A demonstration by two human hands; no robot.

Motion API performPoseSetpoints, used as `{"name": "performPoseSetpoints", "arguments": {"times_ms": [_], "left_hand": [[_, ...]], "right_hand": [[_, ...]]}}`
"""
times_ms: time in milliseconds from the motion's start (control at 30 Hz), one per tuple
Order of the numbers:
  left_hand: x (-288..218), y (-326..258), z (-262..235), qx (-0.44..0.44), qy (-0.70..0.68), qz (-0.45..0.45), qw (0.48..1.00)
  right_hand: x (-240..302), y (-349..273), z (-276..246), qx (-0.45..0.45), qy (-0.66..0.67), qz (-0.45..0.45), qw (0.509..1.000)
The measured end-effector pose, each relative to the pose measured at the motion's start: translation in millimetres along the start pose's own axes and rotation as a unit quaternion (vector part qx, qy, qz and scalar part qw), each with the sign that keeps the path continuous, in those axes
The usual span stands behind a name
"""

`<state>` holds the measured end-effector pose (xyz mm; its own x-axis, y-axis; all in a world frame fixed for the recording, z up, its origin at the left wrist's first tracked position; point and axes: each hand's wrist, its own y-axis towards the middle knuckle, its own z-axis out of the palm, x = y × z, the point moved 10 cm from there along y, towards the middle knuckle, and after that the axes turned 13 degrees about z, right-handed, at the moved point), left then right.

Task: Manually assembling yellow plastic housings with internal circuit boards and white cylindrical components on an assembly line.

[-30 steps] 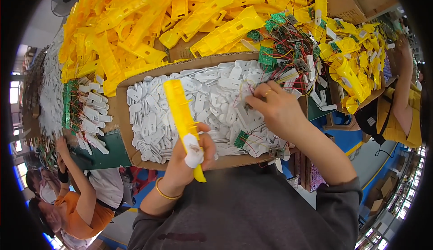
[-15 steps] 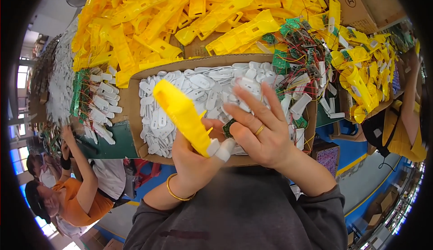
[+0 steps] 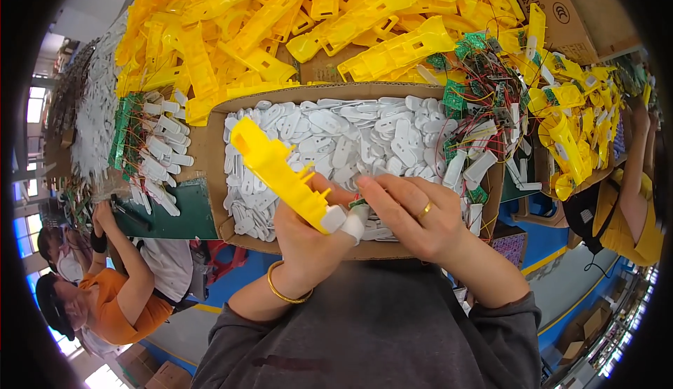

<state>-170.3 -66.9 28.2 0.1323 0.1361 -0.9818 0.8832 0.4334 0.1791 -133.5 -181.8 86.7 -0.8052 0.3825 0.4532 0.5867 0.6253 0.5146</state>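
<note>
My left hand (image 3: 308, 245) is closed round a long yellow plastic housing (image 3: 270, 171), tilted with its far end up and to the left. A white piece (image 3: 334, 218) sits at its near end. White wrapping (image 3: 356, 222) covers the tip of my left thumb. Beside that thumb is a small green circuit board (image 3: 357, 202) with a bit of red at it, partly hidden by fingers. My right hand (image 3: 431, 224) is closed in a pinch at the board's edge; what lies between its fingertips is hidden. Both hands are over a cardboard box (image 3: 216, 178) of white plastic pieces (image 3: 336, 122).
Yellow housings (image 3: 308, 10) are heaped behind the box. Wired circuit boards (image 3: 484, 73) hang over its right side. More boards with white parts (image 3: 165, 143) lie left on the green table (image 3: 186, 213). Filled yellow housings (image 3: 571, 122) fill a box at right. People (image 3: 126, 291) work on both sides.
My right hand's spread fingers have come down and closed into a pinch by the small board. The yellow housing has turned slightly in my left hand, showing its ribbed side more.
</note>
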Motion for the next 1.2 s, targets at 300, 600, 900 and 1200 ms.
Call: {"name": "performPoseSetpoints", "arguments": {"times_ms": [300, 600, 900, 1200], "left_hand": [[2.7, 4.0, 16.0, 0.041, -0.104, 0.034, 0.993], [34.6, -0.5, 26.2, -0.055, -0.229, -0.147, 0.961], [55.2, 1.7, 24.5, -0.011, -0.227, -0.177, 0.958], [65.1, -15.0, 43.8, 0.009, -0.464, -0.258, 0.847]], "right_hand": [[-18.6, -2.7, -10.8, -0.044, 0.080, 0.024, 0.996], [-39.1, -10.2, -6.5, 0.016, -0.026, 0.135, 0.990], [-40.9, -3.2, -8.8, 0.048, 0.060, 0.142, 0.987], [-40.2, 6.0, -2.2, 0.044, 0.273, 0.231, 0.933]]}}
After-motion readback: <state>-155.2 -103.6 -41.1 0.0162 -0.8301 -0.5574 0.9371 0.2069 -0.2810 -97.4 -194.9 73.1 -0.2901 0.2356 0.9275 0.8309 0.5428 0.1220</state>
